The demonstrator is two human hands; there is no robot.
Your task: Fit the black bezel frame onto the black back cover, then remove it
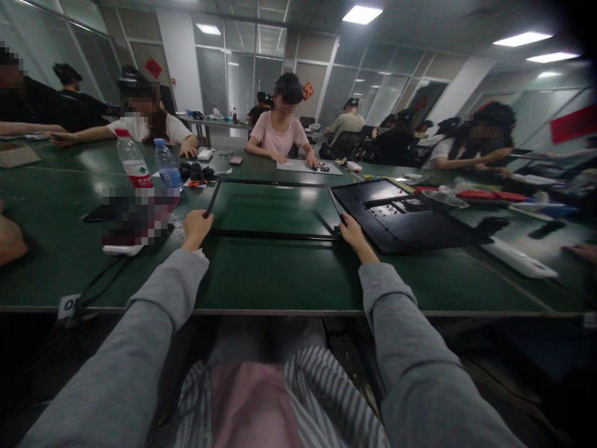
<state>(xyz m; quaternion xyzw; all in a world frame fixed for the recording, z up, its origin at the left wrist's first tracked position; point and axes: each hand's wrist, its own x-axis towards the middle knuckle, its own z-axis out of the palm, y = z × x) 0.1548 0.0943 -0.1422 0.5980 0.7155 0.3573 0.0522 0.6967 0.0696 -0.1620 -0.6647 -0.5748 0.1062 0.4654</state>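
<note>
Black rectangular frame (275, 208) lies flat on the green table (280, 280), gripped at its two near corners by both hands.

Left hand (196, 228) is closed on the frame's near-left corner, fingers curled around the thin bar that runs away from it; right hand (353, 233) is clamped on the near-right corner, its fingers folded over the edge. Just beyond the right hand and touching that side of the frame lies a black back panel (405, 214), flat on the table. Off to the outer side of the left hand sit a dark blurred packet (140, 214) and, farther back, two plastic water bottles (149, 165). Across the table from both hands, other people sit with their own hands on small parts, well apart from the frame.
</note>
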